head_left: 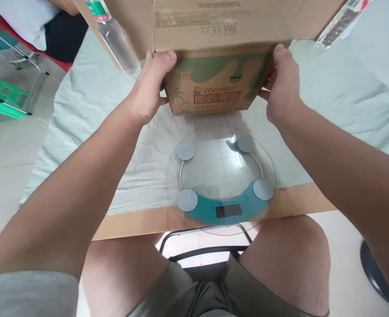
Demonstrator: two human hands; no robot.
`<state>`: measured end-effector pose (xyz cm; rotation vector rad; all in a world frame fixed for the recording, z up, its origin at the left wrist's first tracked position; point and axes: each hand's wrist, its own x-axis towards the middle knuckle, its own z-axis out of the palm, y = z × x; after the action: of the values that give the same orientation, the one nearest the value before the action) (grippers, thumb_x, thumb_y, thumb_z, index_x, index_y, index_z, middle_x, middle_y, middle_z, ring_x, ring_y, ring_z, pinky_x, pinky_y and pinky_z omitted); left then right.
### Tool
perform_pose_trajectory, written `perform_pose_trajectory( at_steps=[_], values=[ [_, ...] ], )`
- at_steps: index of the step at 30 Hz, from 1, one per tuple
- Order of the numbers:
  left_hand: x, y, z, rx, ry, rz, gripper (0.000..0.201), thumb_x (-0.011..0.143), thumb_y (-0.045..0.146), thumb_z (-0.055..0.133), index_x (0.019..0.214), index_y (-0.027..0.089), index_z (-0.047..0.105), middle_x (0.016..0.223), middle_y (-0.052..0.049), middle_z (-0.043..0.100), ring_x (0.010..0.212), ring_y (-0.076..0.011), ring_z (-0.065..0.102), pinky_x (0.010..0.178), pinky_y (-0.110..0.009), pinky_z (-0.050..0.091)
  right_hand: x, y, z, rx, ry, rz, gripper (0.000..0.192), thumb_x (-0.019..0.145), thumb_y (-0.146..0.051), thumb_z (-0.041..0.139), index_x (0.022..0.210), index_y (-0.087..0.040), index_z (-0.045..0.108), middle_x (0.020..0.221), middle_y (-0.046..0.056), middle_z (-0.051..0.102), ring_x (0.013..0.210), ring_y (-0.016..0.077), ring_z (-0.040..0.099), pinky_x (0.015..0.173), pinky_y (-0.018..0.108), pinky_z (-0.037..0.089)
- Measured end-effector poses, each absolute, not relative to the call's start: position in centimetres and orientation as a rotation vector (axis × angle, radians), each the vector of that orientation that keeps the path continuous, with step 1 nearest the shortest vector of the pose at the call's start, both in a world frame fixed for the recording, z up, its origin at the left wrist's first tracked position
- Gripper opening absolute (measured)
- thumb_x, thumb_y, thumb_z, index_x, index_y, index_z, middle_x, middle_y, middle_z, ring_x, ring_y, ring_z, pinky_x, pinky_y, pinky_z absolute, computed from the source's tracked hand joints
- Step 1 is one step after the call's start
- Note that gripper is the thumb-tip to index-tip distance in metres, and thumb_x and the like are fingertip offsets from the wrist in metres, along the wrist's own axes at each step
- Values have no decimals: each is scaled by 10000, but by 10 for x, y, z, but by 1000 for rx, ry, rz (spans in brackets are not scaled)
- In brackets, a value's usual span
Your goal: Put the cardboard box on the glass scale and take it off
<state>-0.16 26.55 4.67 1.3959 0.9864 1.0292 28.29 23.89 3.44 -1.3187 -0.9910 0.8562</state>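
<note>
Round clear glass scale with teal display band (221, 178) at near table edge, on pale green cloth (91, 110); just beyond, brown cardboard coconut-print box (214, 83), flaps open, clasped by left hand (148, 88) and right hand (282, 86) on opposite sides; clear plastic bottles (115, 37) behind

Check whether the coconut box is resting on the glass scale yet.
Apart. The head view shows the coconut box held between the left hand and right hand, with pale cloth visible between it and the glass scale.

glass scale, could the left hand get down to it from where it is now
Probably yes: the glass scale lies bare just below the left hand, nothing between them. But that hand grips the cardboard box, so it must let go first.
</note>
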Motion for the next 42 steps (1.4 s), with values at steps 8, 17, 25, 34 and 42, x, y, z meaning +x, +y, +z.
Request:
perform_pose_trajectory(
  at_steps=[8,17,25,34,42],
  values=[
    [-4,292,-3,1326,930,1055,724,857,528,790,1461,259,495,1592,-24,489,1503,-397,409,1175,-570,478,295,244,3,-1372,-1137,785,186,1077,-298,507,1257,-264,535,1276,25,640,1130,143,615,1076,323,546],
    [-10,271,-8,1249,1037,1115,638,684,639,838,1248,404,654,1402,7,643,1448,-372,493,1208,-564,415,307,225,2,-1454,-1097,917,318,1043,-208,453,1338,-280,548,1284,-32,682,1156,107,675,1085,352,515],
    [-35,119,6,759,1275,1326,234,706,312,675,599,195,503,611,14,434,571,-99,468,555,-261,391,314,83,-36,-1176,-728,546,475,910,-467,553,589,-236,290,538,-43,256,439,105,303,415,250,295],
    [-30,93,-9,879,1215,1373,454,558,186,608,459,209,165,498,72,97,422,-32,138,444,-236,96,325,62,-32,-1245,-490,455,424,774,-291,493,552,-237,135,543,-56,58,449,77,77,425,250,55],
    [-42,99,-7,621,1230,1246,525,689,203,561,577,205,48,550,42,-13,411,-76,68,412,-291,65,324,83,-35,-1170,-547,474,478,902,-298,443,584,-220,96,589,-33,11,457,94,62,435,253,69]
  ],
)
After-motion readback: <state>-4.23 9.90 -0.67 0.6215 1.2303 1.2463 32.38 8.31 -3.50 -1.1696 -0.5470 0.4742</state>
